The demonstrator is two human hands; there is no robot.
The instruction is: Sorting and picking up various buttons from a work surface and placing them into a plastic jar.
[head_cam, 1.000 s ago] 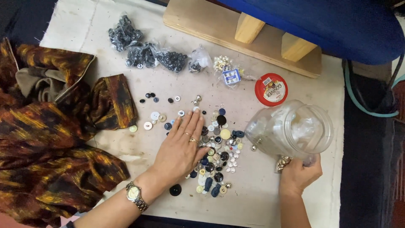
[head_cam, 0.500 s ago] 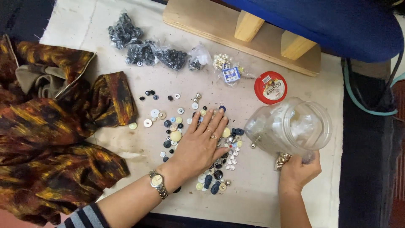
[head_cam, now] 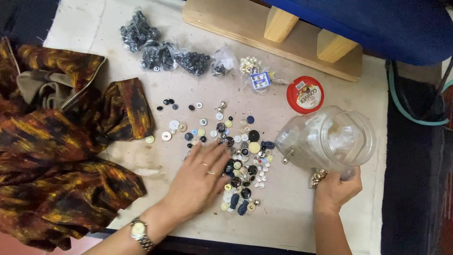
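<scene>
the left hand (head_cam: pixel 200 177) lies flat, fingers spread and gripping nothing, on the loose buttons (head_cam: pixel 238 156) scattered over the pale cloth-covered table (head_cam: pixel 302 217). the right hand (head_cam: pixel 336 189) is closed around the base of a clear jar (head_cam: pixel 328 138), which lies tipped on its side just right of the button pile. the jar's long axis runs roughly from lower right to upper left, its open mouth pointing toward the buttons. the jar looks rigid, smooth and probably slippery; whether it is glass or plastic cannot be told, so a firm wrap around the base or body seems the safest hold. the buttons are small, light and hard, likely to skid or roll, and easier to sweep with a flat palm than to pinch. a red round lid (head_cam: pixel 305 94) sits just beyond the jar, and patterned brown fabric (head_cam: pixel 61 170) lies to the left.
</scene>
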